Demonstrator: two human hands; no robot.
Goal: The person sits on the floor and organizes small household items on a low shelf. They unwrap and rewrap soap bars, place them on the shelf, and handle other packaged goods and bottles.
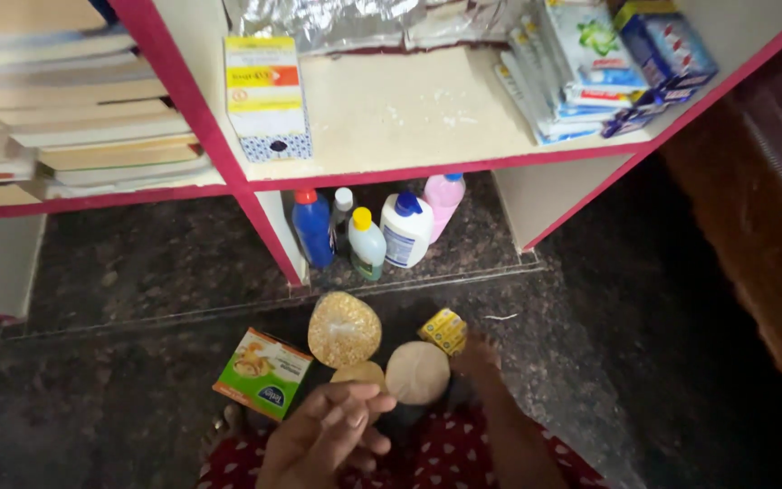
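At the bottom centre of the frame the left hand (323, 433) hangs loosely curled, its fingers (355, 403) bent inward and gripping nothing, just below a small tan round packet (359, 372) that it is nearest to. The right hand (474, 355) reaches down to the floor at lower centre-right; it is dark and blurred, so I cannot tell whether it is spread or closed, but it sits just beside a small yellow box (443, 330) and the pale round packet (417, 372). Above these lies a bag of yellow grains (344, 328), and to the left a green carton (262, 373) rests tilted on the dark stone floor (138, 272). A red spotted cloth (445, 457) covers the person's lap at the bottom edge. In the middle of the frame, under the shelf (391, 118), stand a blue bottle (313, 228), a clear bottle with a yellow cap (367, 244), a white bottle (406, 229) and a pink bottle (443, 201), close together. On the shelf at upper centre-left stands a yellow and white box (266, 95); at upper right are stacked blue and white packets (590, 63). Books (83, 109) are piled at upper left.
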